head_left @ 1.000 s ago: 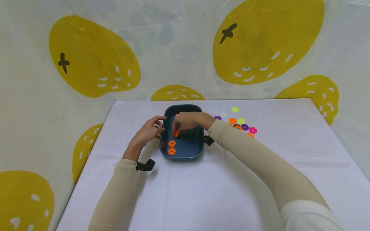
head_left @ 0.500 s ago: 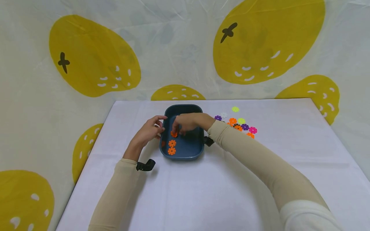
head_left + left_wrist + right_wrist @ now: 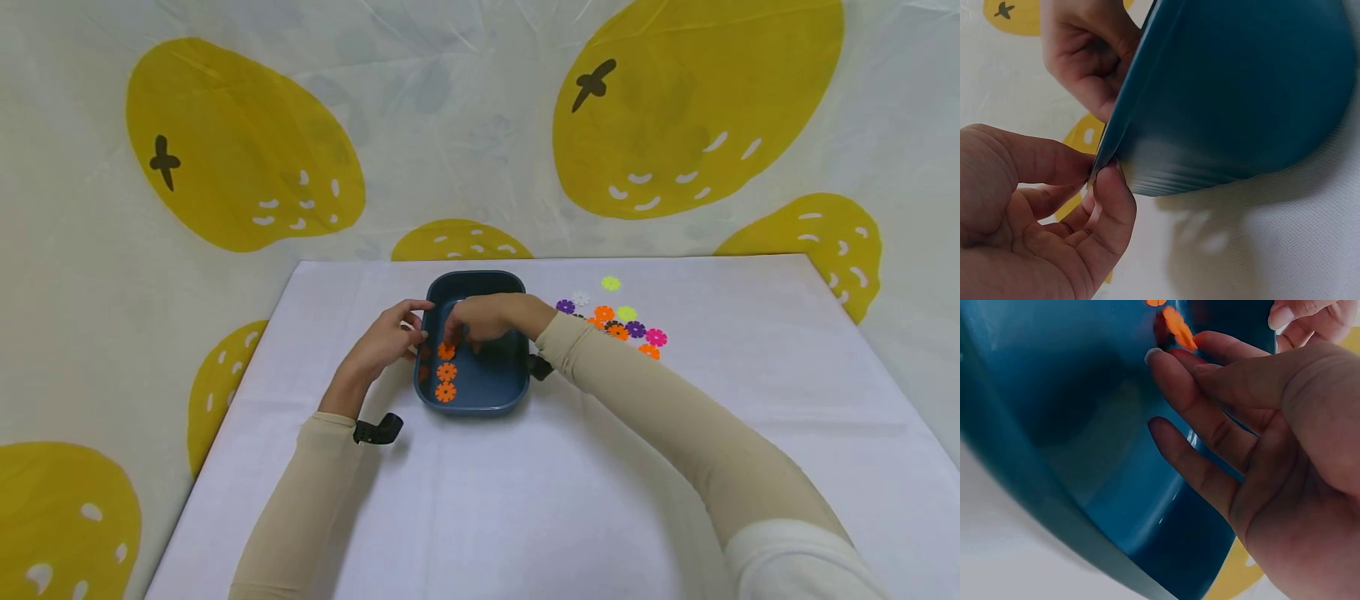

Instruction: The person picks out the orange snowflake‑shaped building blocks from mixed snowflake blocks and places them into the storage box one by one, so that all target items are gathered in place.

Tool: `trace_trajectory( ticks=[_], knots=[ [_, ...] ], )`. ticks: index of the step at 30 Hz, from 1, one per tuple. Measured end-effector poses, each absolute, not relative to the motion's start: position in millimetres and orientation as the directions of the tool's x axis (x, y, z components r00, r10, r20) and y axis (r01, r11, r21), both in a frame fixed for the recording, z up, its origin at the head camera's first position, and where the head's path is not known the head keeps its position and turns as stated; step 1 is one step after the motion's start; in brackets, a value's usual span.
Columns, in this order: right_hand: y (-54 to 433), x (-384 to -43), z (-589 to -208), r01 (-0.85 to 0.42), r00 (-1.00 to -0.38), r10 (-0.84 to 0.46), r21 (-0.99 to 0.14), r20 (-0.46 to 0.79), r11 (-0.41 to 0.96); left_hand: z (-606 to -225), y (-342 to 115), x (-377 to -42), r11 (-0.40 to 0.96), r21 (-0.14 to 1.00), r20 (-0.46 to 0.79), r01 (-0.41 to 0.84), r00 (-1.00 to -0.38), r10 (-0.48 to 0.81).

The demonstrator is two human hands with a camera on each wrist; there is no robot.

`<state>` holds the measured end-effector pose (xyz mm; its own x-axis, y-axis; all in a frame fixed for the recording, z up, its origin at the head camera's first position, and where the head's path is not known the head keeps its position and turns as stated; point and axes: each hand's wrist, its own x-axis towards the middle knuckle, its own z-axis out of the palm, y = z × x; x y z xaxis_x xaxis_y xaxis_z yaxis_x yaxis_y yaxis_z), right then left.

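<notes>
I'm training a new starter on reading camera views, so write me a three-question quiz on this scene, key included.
1. Multiple choice: which part of the tray does the left hand touch?
A. The middle of its floor
B. Its rim
C. Its underside

2. True or false: all the loose pieces on the table are one colour.

3. Fill in: the right hand is in the tray, where ___ orange pieces show in a line in the head view.

Key
1. B
2. False: the table bears, among others, a purple piece, a pink piece and a yellow piece.
3. Three
</notes>
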<state>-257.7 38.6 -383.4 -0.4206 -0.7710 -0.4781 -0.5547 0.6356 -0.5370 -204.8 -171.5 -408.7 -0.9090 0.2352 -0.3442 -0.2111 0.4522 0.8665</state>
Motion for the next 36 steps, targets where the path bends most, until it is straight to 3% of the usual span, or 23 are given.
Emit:
trace_trajectory(
  ticks=[19, 36],
  knots=[
    [61, -260, -368, -0.576, -0.419, -0.799, -0.555, -0.430, 0.601, -409, -170, -206, 0.449, 0.869, -0.339, -0.208, -0.911, 0.235],
    [104, -260, -353, -0.513, -0.474, -0.804, -0.630, -0.359, 0.583, -409, -170, -204, 0.454, 0.866, -0.338, -0.208, -0.913, 0.228]
  ],
)
